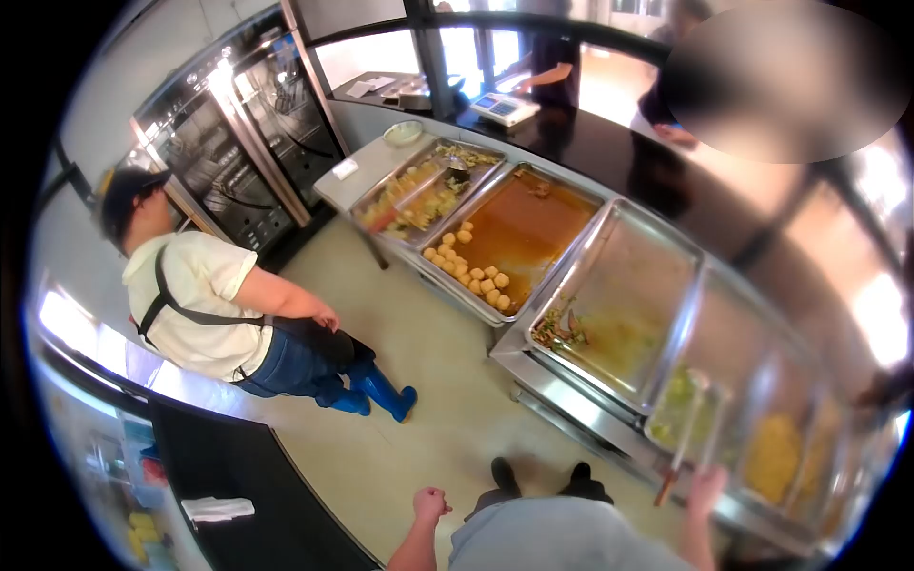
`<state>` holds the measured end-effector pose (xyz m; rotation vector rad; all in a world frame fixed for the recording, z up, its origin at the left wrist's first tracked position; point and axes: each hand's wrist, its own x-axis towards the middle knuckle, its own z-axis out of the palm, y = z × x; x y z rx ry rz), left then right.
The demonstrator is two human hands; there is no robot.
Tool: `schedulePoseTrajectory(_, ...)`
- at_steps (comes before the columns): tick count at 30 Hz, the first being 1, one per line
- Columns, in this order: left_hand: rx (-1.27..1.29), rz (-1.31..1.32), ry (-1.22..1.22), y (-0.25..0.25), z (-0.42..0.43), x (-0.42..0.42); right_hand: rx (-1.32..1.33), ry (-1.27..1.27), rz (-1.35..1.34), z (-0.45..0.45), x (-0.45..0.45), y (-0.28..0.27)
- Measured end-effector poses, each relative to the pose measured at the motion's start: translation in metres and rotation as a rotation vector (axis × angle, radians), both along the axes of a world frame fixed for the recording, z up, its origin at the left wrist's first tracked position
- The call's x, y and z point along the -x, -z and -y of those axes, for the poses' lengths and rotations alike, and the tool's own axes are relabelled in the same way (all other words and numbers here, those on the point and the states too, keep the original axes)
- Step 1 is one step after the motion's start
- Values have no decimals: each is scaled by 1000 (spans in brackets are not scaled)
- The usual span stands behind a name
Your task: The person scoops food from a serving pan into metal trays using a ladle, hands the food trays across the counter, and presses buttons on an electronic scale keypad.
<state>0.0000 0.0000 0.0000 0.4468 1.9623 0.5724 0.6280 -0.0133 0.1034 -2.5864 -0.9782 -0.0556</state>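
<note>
My left hand point(431, 504) hangs in front of my body, its fingers curled in, with no object visible in it. My right hand point(706, 489) is at the near edge of the steel counter, blurred, beside a long utensil with a brown handle point(668, 483); whether the fingers hold it cannot be made out. That utensil reaches into a tray of green vegetables point(682, 404). A tray of yellow food point(773, 457) lies to the right. Left of them is a nearly emptied tray point(624, 305) with scraps at its near corner.
A tray of brown sauce point(524, 224) with round balls point(465, 268) and a mixed vegetable tray point(419, 195) stand farther left. A person in blue boots point(195, 300) stands at the left. Beyond the black counter point(609, 162) are other people and a scale point(506, 108).
</note>
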Motion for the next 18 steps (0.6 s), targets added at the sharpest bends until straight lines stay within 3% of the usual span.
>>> schedulePoseTrajectory(2,1,30,10,4,13,-29,-169,-78,117,-22,-18,-27)
schedulePoseTrajectory(3,46,-96,10,-31,24,84,-185,-108,-20,-40,97,-14)
schedulePoseTrajectory(7,120,-115,-35,-32,16,74,-358,-278,-199,-128,176,-67)
schedulePoseTrajectory(9,115,-140,-99,-33,6,80,-364,-448,-152,-165,214,-58)
schedulePoseTrajectory(10,109,-155,-125,-29,8,81,-342,-484,-273,-178,236,-68)
schedulePoseTrajectory(14,151,-232,-18,-16,-15,122,-374,-573,-450,-239,311,-66)
schedulePoseTrajectory(18,42,-238,-84,-10,-51,160,-370,-587,-583,-307,373,-63)
